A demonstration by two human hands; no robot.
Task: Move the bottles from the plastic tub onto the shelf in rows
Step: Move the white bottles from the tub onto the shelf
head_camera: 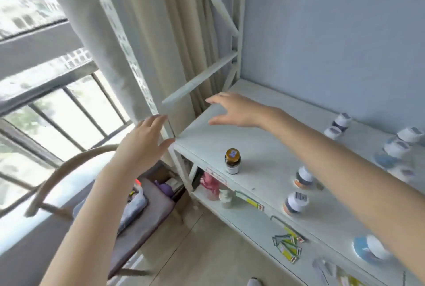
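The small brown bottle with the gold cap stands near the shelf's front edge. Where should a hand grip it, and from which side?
Take the brown bottle round its body, just below the gold cap, coming from the shelf front. It stands upright and alone, so fingers should fit on both sides.
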